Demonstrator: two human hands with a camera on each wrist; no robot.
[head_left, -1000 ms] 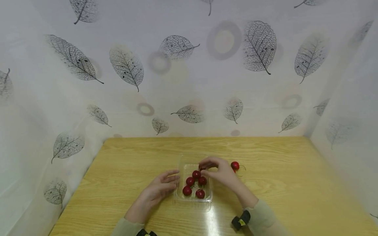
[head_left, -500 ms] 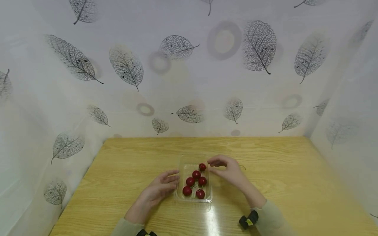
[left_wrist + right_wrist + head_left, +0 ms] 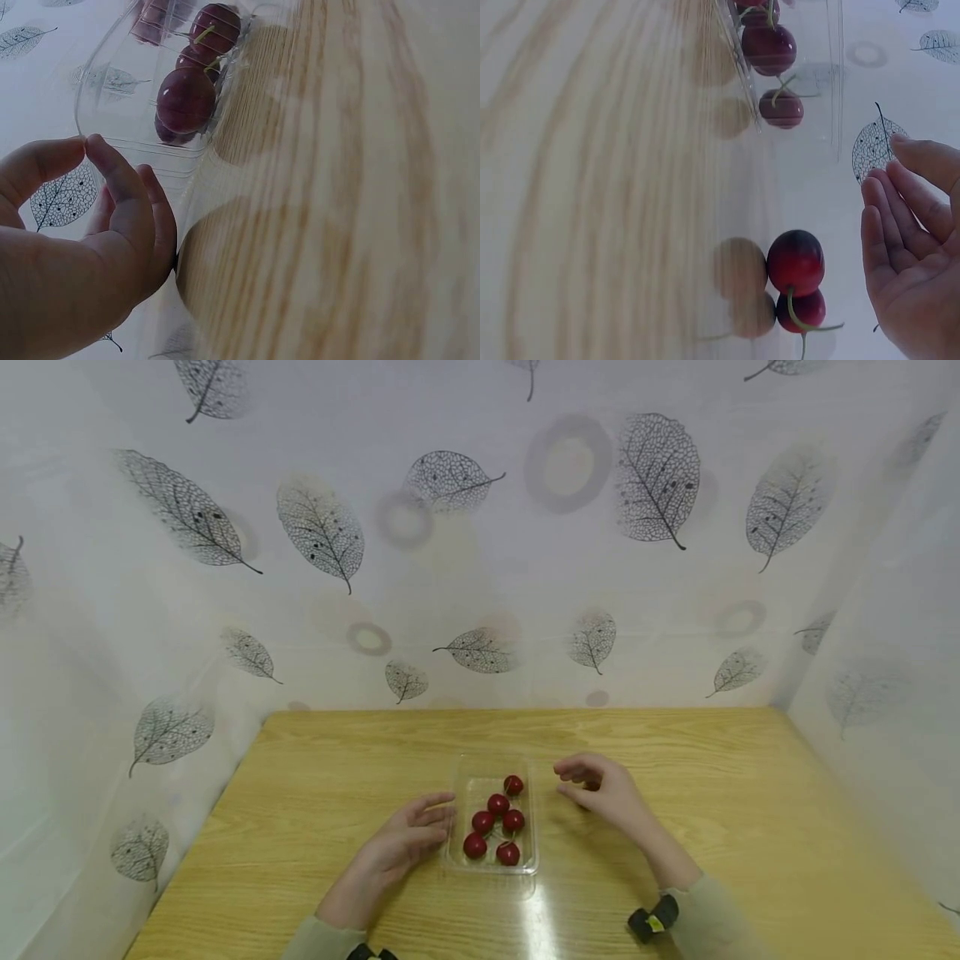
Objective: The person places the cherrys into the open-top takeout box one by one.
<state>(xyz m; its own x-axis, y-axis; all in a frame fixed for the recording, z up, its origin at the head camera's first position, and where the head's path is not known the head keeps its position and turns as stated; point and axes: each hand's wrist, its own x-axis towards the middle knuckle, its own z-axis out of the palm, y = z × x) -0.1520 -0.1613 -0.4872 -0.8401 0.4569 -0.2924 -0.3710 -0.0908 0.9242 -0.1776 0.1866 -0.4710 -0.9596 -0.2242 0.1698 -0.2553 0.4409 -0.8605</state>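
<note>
A clear plastic box (image 3: pixel 459 860) stands on the table with several dark red cherries (image 3: pixel 498 804) in it. My left hand (image 3: pixel 408 842) is at its left side; in the left wrist view the thumb and forefinger pinch the rim of the box (image 3: pixel 78 105). My right hand (image 3: pixel 609 795) hovers to the right of the box with nothing in its grasp, fingers loosely bent. In the right wrist view two loose cherries (image 3: pixel 796 262) with green stems lie on the table beside this hand. The head view mostly hides them behind it.
A wooden table (image 3: pixel 360 752) carries everything. White sheeting with a leaf print (image 3: pixel 487 568) rises behind it and along both sides. Dark bands with cameras (image 3: pixel 652 920) sit at both sleeves.
My right hand has let go of a cherry at the box's far right corner and moved right, toward the loose cherries. The left hand and the box stay put.
</note>
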